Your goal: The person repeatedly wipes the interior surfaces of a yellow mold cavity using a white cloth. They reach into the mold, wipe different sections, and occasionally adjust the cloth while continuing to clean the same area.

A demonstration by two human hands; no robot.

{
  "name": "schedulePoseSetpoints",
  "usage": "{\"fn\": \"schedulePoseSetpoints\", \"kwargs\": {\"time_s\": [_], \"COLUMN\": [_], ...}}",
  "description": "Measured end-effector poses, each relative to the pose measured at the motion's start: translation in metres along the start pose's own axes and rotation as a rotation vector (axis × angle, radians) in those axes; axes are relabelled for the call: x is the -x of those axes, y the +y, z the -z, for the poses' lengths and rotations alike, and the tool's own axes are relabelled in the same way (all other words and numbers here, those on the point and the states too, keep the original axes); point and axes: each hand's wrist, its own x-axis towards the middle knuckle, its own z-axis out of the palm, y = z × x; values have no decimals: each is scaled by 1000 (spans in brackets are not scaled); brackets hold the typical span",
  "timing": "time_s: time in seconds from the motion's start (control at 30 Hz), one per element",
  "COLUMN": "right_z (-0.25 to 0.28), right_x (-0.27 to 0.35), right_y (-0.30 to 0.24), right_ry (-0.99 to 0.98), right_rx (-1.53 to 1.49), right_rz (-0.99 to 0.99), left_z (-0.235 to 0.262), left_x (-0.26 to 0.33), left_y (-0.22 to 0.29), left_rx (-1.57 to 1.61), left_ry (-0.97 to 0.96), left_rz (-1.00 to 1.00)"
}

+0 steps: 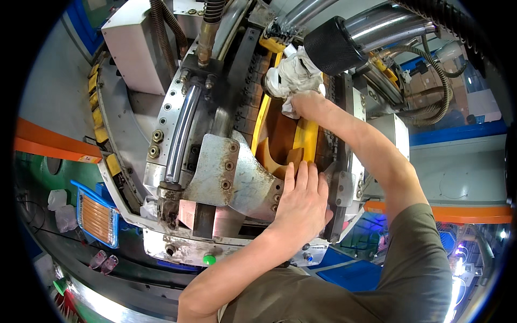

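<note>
My right hand [309, 105] is closed on a crumpled white cloth [299, 72], deep inside the machine. The cloth lies against a metal end just below a black knurled collar [334, 46]; what it covers there is hidden. Under it runs a yellow-edged trough [306, 134] with a brown inner face. My left hand [302, 202] rests with fingers stretched out at the near end of the trough, by a curved yellow-brown piece [272, 159]. Left of that hand stands a worn metal plate [215, 167] with bolts.
A polished rod [183, 132] and hoses [175, 27] flank the trough on the left. Another hose [447, 102] loops at the right. Orange rails [54, 141] cross both sides. A green button [209, 260] sits on the front panel. A blue crate [97, 215] stands at lower left.
</note>
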Motion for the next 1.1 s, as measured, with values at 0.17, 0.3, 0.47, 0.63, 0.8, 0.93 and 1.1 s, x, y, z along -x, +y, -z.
{"fn": "schedulePoseSetpoints", "kwargs": {"time_s": [0.17,0.3,0.47,0.63,0.8,0.93,1.1], "right_z": [-3,27,17,-10,5,21,23], "right_x": [35,71,39,5,28,53,38], "right_y": [-20,-27,-13,23,-10,-25,-14], "right_ry": [37,-98,97,81,13,-214,-76], "right_rx": [-4,-342,60,-92,-250,-608,-240], "right_rz": [156,436,263,93,220,446,213], "left_z": [-10,-4,-2,-6,-5,-6,-8], "left_x": [-10,-20,-23,-22,-24,-25,-24], "left_y": [-4,-9,-9,-7,-10,-13,-8], "left_rx": [0,17,-2,-5,7,42,12], "left_ry": [-62,-262,-244,-239,-263,-253,-243], "left_rz": [44,97,105,67,130,117,93]}}
